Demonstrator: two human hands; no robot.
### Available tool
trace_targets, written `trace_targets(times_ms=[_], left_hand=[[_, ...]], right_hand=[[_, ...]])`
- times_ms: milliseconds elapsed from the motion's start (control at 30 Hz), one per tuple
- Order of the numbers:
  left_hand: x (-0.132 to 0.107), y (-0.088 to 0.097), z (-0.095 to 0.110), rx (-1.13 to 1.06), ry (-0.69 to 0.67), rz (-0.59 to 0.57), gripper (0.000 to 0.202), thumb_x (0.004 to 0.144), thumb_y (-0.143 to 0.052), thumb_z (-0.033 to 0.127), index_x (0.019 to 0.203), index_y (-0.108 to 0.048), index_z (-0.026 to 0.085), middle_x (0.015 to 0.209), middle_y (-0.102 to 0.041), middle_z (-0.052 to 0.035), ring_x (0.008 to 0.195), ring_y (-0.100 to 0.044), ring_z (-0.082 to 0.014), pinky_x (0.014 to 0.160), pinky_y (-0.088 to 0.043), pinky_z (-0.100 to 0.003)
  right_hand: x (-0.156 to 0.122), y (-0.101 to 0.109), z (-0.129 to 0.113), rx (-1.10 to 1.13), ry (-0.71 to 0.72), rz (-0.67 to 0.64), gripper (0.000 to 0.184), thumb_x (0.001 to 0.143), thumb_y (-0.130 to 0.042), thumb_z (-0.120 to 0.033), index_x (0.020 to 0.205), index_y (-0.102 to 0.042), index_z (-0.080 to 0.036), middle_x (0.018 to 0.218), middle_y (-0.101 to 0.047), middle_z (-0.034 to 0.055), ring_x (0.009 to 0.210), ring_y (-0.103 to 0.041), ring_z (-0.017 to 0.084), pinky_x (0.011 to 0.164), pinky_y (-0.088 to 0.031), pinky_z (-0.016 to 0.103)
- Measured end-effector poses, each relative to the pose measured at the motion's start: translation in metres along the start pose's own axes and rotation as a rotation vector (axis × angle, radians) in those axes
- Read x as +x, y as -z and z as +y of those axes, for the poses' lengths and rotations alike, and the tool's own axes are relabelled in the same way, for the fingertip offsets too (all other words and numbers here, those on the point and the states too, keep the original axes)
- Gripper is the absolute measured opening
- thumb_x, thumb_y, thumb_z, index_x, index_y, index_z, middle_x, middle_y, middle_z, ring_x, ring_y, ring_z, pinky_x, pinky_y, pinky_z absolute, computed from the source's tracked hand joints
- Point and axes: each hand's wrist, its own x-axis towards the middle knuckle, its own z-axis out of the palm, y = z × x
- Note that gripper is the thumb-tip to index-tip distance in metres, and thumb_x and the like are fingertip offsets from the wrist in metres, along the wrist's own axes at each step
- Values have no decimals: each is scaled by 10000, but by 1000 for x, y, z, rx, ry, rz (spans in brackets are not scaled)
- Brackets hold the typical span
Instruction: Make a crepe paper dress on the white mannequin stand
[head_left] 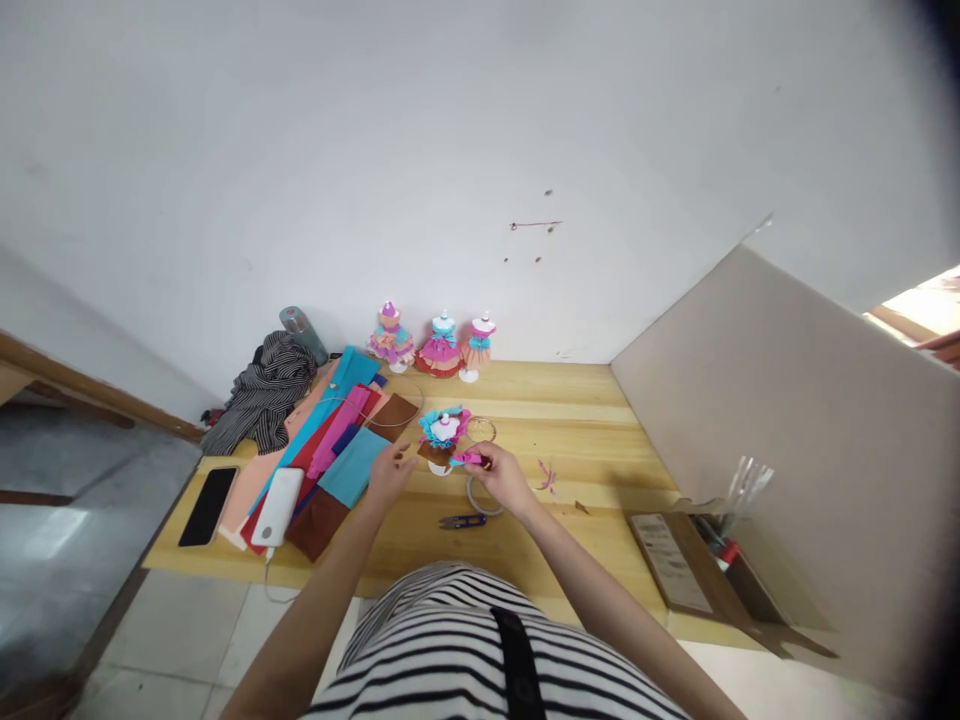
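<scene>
A small white dress form (445,429) stands in front of me, wrapped in turquoise, magenta and brown crepe paper. My right hand (501,478) is closed on a magenta and turquoise strip of crepe paper (468,459) at the form's lower right. On the other side, my left hand (390,475) hovers with fingers apart and nothing in it, close to the brown paper skirt (435,454). Blue thread snips (463,521) lie on the table below the form. Beside my right hand is a roll of pale tape or wire (480,497), partly covered.
Three dressed forms (440,347) line the wall. To the left lie folded coloured papers (352,466), a white power bank (277,507), a phone (209,507), striped cloth (268,390) and a bottle (303,333). A cardboard box (675,565) stands right, near paper scraps (547,477).
</scene>
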Motion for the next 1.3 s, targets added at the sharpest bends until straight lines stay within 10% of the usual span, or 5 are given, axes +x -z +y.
trace_targets(times_ms=[167, 533, 933, 1167, 1300], left_hand=[[13, -5, 0, 33, -159, -177, 687, 568, -800, 301, 1220, -603, 204, 1356, -547, -146, 1285, -448, -354, 1099, -301, -479], [35, -13, 18, -16, -328, -424, 796, 606, -817, 351, 1325, -512, 198, 1367, -532, -121, 1293, -429, -346, 1110, -286, -491], [29, -11, 28, -76, -200, -397, 668, 549, -845, 320, 1162, -622, 177, 1217, -638, -118, 1181, -528, -326, 1044, -377, -453], [5, 1, 11, -106, 40, -159, 457, 732, -652, 475, 1055, -659, 151, 1004, -699, -120, 1012, -619, -260, 863, -478, -398], [-26, -14, 6, -130, 180, -271, 392, 690, -677, 467, 880, -707, 126, 759, -709, -80, 694, -640, -194, 597, -488, -297]], right_hand=[[22, -19, 36, -95, 59, -99, 196, 829, -666, -333, 772, -633, -148, 732, -611, 3, 641, -557, 121, 619, -473, 275], [31, -29, 69, -202, 118, -135, 223, 927, -572, -330, 1045, -619, -147, 1012, -649, 51, 839, -635, 155, 744, -550, 342], [13, -27, 59, 11, -11, -55, 186, 723, -761, -252, 665, -615, -153, 719, -547, -10, 700, -515, 131, 675, -446, 282], [-15, -34, 65, 316, -297, -100, 184, 913, -592, -311, 892, -604, -128, 754, -591, -24, 589, -550, 86, 553, -485, 233], [-26, -52, 63, 490, -440, -115, 195, 928, -574, -307, 1005, -606, -131, 869, -631, 12, 670, -604, 105, 594, -531, 255]])
